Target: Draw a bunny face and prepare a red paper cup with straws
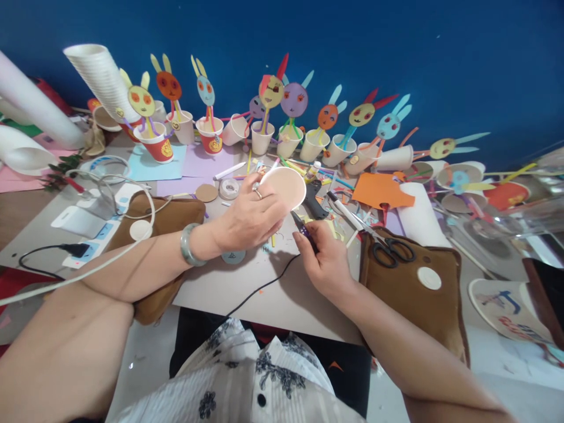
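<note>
My left hand is wrapped round a white paper cup, tilted so that its wide round end faces up toward me. Just to the right, my right hand grips a small craft knife with a dark purple handle. Its short grey blade points up at the cup's lower edge; whether it touches the paper I cannot tell. Behind the cup lies a black glue gun, partly hidden, and a glue stick. A light blue paper disc sits on the table under my left wrist.
Several paper cups with rabbit figures line the blue wall. Black scissors rest on a brown cushion at right. A white cable crosses my left forearm near a power strip. Orange paper and scraps lie behind.
</note>
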A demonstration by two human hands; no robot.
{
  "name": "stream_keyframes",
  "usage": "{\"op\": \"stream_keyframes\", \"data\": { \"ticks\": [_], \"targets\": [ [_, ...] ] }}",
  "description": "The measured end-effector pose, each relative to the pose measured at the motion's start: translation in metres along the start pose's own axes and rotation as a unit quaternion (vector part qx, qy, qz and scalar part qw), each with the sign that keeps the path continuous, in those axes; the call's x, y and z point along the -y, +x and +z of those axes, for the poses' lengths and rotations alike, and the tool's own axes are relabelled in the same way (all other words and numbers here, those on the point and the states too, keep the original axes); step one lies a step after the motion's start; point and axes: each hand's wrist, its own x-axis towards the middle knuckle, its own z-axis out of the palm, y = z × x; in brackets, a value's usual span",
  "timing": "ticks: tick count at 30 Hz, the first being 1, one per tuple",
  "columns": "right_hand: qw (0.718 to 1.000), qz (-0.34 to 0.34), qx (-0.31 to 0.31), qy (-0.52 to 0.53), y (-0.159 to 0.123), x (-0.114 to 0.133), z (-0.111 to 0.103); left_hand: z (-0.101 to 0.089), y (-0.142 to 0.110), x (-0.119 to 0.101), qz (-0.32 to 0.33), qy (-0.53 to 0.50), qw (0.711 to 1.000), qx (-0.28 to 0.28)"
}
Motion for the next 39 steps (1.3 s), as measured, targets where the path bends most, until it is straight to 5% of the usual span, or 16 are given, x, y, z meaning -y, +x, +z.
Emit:
{"op": "stream_keyframes", "data": {
  "ticks": [10, 15, 19, 27, 32, 39],
  "targets": [
    [0.968, 0.103, 0.099, 0.206, 0.0034, -0.0010, 0.0033, -0.0025, -0.0004, -0.0031, -0.004, 0.001, 1.000, 0.028],
    [0.998, 0.038, 0.030, 0.029, 0.0021, 0.0004, -0.0006, -0.0037, 0.0001, -0.0049, -0.015, -0.016, 0.998, 0.053],
    [0.996, 0.017, 0.006, -0.091, 0.0012, 0.0010, -0.0045, -0.0054, 0.0008, -0.0052, -0.007, -0.017, 0.998, 0.053],
    [0.969, 0.108, 0.118, 0.186, 0.0070, 0.0029, -0.0046, -0.0045, 0.0007, -0.0049, 0.020, 0.018, 0.998, 0.052],
    [0.996, 0.037, 0.043, 0.064, 0.0056, 0.0032, -0.0047, -0.0064, 0.0016, -0.0057, 0.021, 0.008, 0.999, 0.039],
    [0.996, -0.043, -0.012, -0.080, 0.0004, -0.0015, -0.0048, -0.0057, 0.0006, -0.0062, 0.022, -0.038, 0.999, -0.006]
  ]
}}
